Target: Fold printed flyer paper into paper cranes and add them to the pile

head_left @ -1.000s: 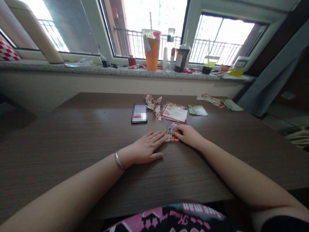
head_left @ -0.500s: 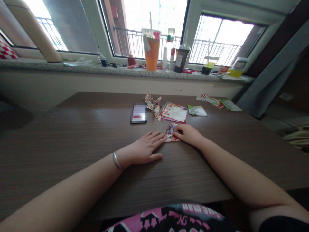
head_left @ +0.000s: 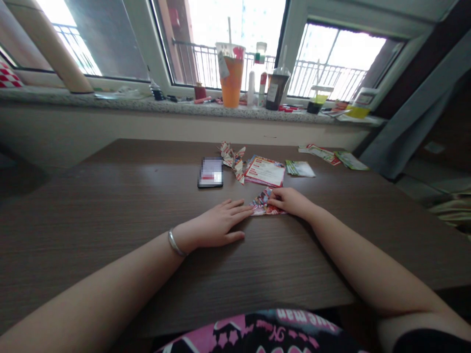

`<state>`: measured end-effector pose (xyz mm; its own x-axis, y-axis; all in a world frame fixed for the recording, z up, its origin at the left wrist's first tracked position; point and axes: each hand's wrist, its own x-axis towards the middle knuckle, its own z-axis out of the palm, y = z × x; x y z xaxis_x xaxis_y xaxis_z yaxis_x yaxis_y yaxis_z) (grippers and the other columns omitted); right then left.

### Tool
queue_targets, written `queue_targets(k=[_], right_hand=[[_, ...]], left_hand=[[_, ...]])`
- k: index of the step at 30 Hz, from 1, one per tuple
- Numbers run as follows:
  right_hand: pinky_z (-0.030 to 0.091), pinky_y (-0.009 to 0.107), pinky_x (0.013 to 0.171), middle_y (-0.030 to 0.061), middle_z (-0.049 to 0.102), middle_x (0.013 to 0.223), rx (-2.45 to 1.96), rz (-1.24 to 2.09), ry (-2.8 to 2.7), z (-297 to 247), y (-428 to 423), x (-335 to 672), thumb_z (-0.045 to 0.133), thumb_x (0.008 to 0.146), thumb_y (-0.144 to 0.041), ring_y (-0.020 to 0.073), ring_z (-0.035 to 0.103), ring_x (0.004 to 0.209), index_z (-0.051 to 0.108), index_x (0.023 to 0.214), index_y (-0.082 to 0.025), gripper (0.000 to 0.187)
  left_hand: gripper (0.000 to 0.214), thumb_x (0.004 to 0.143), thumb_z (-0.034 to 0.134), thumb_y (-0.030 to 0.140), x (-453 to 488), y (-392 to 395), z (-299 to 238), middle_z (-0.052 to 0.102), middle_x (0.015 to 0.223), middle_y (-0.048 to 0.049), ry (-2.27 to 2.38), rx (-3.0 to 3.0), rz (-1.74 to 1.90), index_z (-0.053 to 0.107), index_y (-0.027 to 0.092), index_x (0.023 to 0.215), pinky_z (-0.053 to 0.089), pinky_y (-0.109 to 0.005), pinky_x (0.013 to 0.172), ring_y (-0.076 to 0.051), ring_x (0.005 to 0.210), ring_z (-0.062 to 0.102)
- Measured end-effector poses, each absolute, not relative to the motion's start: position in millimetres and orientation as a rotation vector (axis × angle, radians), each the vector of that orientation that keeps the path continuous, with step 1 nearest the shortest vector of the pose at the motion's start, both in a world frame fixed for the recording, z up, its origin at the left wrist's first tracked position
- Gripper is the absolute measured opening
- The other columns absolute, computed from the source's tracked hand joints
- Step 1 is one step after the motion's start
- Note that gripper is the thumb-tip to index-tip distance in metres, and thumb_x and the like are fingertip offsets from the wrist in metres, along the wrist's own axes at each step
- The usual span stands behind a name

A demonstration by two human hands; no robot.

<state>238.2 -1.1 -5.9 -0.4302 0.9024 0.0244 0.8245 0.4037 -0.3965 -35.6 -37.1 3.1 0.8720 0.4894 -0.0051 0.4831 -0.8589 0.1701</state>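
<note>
A small folded sheet of colourful printed paper [head_left: 260, 202] lies on the table between my hands, creased and roughly triangular. My left hand [head_left: 220, 223], with a silver bangle at the wrist, is flat and spread, its fingertips resting on the paper's left corner. Curled over the right part of the paper is my right hand [head_left: 289, 200], its thumb and fingers closed on it. Just beyond is a stack of printed sheets [head_left: 265, 170]. To its left sits a folded striped paper piece [head_left: 234, 159].
A phone [head_left: 211, 172] with a blurred screen lies left of the striped piece. Green-and-white packets [head_left: 300, 168] and strips [head_left: 324, 154] are at the right. An orange drink cup [head_left: 232, 78] and a dark drink cup [head_left: 276, 90] stand on the windowsill [head_left: 165, 109].
My right hand has shifted slightly right and away from me across the paper, baring more of its printed surface. The left hand remains on the left corner.
</note>
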Motion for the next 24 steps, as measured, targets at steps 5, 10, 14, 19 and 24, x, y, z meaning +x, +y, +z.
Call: queue_targets(k=[5,10,14,19,24], right_hand=[[0.032,0.024,0.055,-0.0002,0.06,0.064,-1.55,0.525,-2.422,-7.5,0.8,244.4,0.055,0.087,-0.037,0.0122,0.048,0.058,0.058,0.072,-0.018,0.024],[0.031,0.024,0.055,-0.0008,0.058,0.062,-1.538,0.549,-2.428,-6.7,0.9,248.3,0.055,0.087,-0.038,0.0118,0.047,0.057,0.058,0.072,-0.018,0.025],[0.03,0.024,0.054,-0.0012,0.058,0.061,-1.549,0.531,-2.444,-7.3,0.3,249.2,0.055,0.087,-0.039,0.0116,0.046,0.056,0.058,0.073,-0.018,0.025],[0.03,0.024,0.055,0.0003,0.061,0.066,-1.581,0.417,-2.491,-2.3,-3.6,246.7,0.053,0.089,-0.037,0.0123,0.049,0.059,0.058,0.073,-0.019,0.025],[0.036,0.029,0.073,0.0079,0.068,0.087,-1.411,-0.067,-2.655,11.9,-17.6,233.4,0.049,0.092,-0.041,0.0192,0.057,0.082,0.063,0.081,-0.018,0.029]], left_hand=[[0.059,0.093,0.05,0.036,-34.9,-35.6,4.8,0.038,0.151,-0.0027,0.719,2.866,0.087,0.031,0.025,0.148,0.021,-0.043,0.117,-0.026,0.142,0.027],[0.05,0.093,0.05,0.032,-35.0,-35.3,6.3,0.049,0.144,-0.0025,0.688,2.849,0.148,0.042,0.024,0.142,0.027,-0.042,0.115,-0.026,0.138,0.035],[0.046,0.092,0.052,0.027,-35.1,-34.8,6.5,0.053,0.139,-0.003,0.662,2.845,0.199,0.049,0.023,0.137,0.032,-0.042,0.112,-0.025,0.135,0.039],[0.046,0.091,0.054,0.027,-34.3,-35.8,6.7,0.055,0.137,-0.0047,0.669,2.875,0.223,0.05,0.022,0.136,0.034,-0.042,0.111,-0.025,0.133,0.042],[0.047,0.09,0.056,0.027,-34.1,-36.8,8.0,0.056,0.136,-0.006,0.663,2.922,0.236,0.049,0.022,0.137,0.036,-0.041,0.11,-0.025,0.132,0.044]])
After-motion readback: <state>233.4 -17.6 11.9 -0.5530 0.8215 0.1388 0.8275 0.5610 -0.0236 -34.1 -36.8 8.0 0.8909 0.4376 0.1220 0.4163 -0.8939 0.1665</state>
